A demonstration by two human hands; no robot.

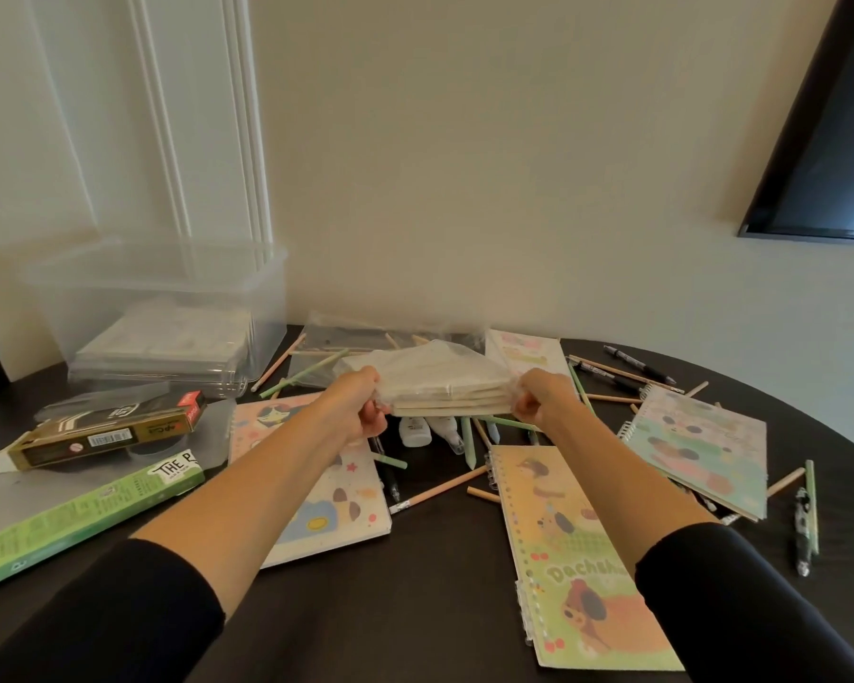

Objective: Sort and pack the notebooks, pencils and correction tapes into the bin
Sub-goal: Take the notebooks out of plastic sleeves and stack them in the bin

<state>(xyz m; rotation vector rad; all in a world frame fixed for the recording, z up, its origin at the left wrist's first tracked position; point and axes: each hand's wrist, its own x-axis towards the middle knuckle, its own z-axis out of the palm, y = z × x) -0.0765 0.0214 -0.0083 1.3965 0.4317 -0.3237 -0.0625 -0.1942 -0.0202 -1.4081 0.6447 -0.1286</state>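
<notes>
Your left hand point(366, 406) and right hand point(538, 399) hold a pack point(444, 386) of thin cream notebooks, stacked flat and wrapped in crinkled clear plastic. Each grip is clamped on one end of the pack, fingers curled into the wrap. The pack hangs level just above a dark, round-edged surface point(415, 608), over two small white correction tapes point(415, 431). A clear plastic bin point(168, 313) stands far left by the wall. It holds flat pale packs, perhaps more notebooks, though the blur hides detail. Spiral notebooks with glossy pastel cartoon covers lie flat: one point(326, 495) under your left arm, a yellow one point(578, 559) by your right, and a third point(701, 446) farther right. Slim pencils point(437, 493), pale wood and mint green, lie scattered around them. A long green box point(70, 520) lies at the left edge.
</notes>
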